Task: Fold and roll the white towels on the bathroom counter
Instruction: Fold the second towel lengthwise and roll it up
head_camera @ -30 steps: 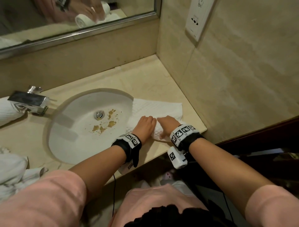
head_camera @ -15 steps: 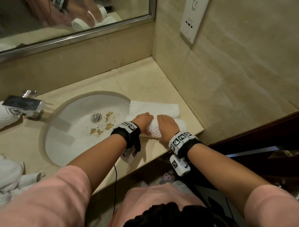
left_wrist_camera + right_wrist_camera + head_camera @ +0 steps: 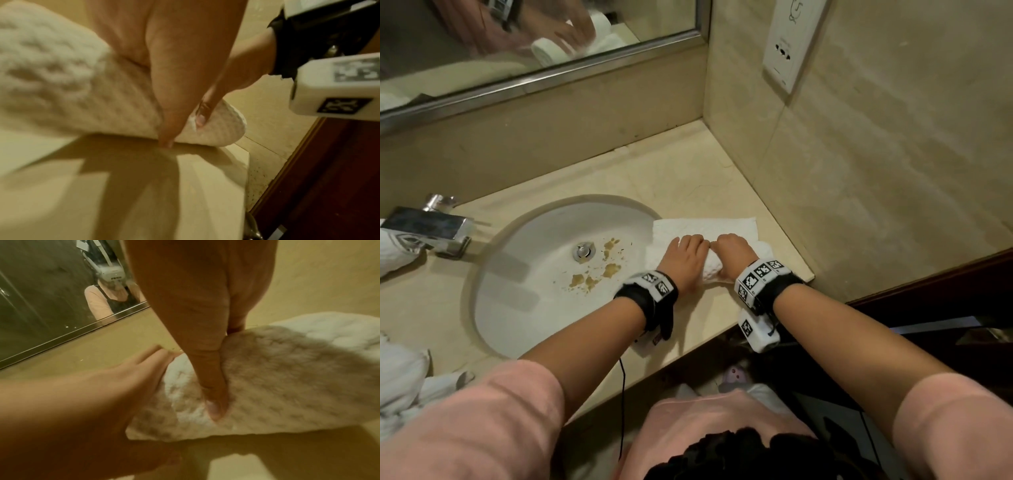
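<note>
A white textured towel [image 3: 705, 226] lies on the beige counter [image 3: 688, 178] right of the sink, its near part wound into a roll and its far part flat. My left hand [image 3: 685, 253] and right hand [image 3: 732, 250] sit side by side on the roll, fingers curved over its top. In the left wrist view the towel [image 3: 61, 81] fills the left side and my left thumb tip touches the counter at the roll's near side. In the right wrist view my right thumb digs into the towel [image 3: 287, 378], with the left hand [image 3: 102, 386] beside it.
The white sink [image 3: 517, 308] with brown stains lies left of the towel. A chrome faucet [image 3: 424, 226] stands at far left with a rolled towel [image 3: 393, 250] behind it. Crumpled white towels [image 3: 400, 377] lie at lower left. The tiled wall [image 3: 859, 171] closes the right side.
Both hands have pushed the roll away from me. The roll has grown thicker and the flat part of the towel beyond it has become shorter.
</note>
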